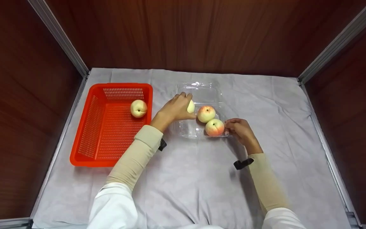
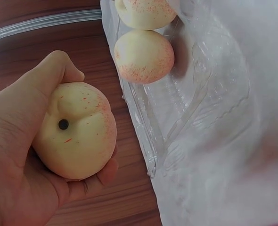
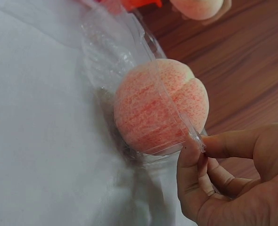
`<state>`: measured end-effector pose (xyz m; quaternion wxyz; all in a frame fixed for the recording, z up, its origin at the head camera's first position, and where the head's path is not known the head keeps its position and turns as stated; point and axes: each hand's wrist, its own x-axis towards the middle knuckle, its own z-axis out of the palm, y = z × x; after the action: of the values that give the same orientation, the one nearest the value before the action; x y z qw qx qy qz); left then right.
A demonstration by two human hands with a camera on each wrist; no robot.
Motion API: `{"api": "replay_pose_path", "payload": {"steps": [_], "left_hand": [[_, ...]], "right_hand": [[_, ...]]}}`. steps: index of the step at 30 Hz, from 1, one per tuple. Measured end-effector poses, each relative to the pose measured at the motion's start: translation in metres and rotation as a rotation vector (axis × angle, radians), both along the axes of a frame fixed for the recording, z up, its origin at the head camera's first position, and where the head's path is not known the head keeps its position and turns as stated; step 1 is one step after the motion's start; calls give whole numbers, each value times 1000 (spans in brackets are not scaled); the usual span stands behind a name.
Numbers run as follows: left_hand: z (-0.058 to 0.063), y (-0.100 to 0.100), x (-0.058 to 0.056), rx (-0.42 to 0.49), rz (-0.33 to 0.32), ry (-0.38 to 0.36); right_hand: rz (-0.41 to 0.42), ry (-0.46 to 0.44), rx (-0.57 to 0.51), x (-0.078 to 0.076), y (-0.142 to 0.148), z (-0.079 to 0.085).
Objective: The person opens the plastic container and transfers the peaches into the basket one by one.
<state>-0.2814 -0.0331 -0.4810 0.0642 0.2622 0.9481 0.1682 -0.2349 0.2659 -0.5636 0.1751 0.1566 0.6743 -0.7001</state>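
My left hand (image 1: 179,108) grips a pale yellow peach (image 2: 77,132) with pink flecks, held above the left part of a clear plastic clamshell box (image 1: 187,130). Thumb and fingers wrap the fruit's sides, and its dark stem hole shows in the left wrist view. Two more peaches, one behind (image 1: 206,114) and one in front (image 1: 214,127), sit touching in the right part of the box. At the box's front right corner, my right hand (image 1: 238,128) pinches the clear rim (image 3: 195,136) between thumb and forefinger, close beside the front peach.
A red plastic basket (image 1: 149,95) stands on the left, with one peach (image 1: 138,108) at its right side. The box's open lid (image 1: 199,92) lies toward the back. Grey cloth (image 1: 195,184) covers the table, and brown wood-grain panels (image 1: 183,35) enclose it.
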Motion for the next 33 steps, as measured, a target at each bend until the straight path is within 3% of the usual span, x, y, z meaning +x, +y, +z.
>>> {"api": "replay_pose_path", "payload": {"steps": [9, 19, 33], "left_hand": [[6, -5, -3, 5, 25, -31], [9, -12, -6, 7, 11, -9], [13, -20, -8, 4, 4, 6]], "right_hand": [[8, -7, 2, 7, -4, 22], [-20, -1, 11, -1, 1, -3], [-8, -2, 45, 0, 0, 0]]}}
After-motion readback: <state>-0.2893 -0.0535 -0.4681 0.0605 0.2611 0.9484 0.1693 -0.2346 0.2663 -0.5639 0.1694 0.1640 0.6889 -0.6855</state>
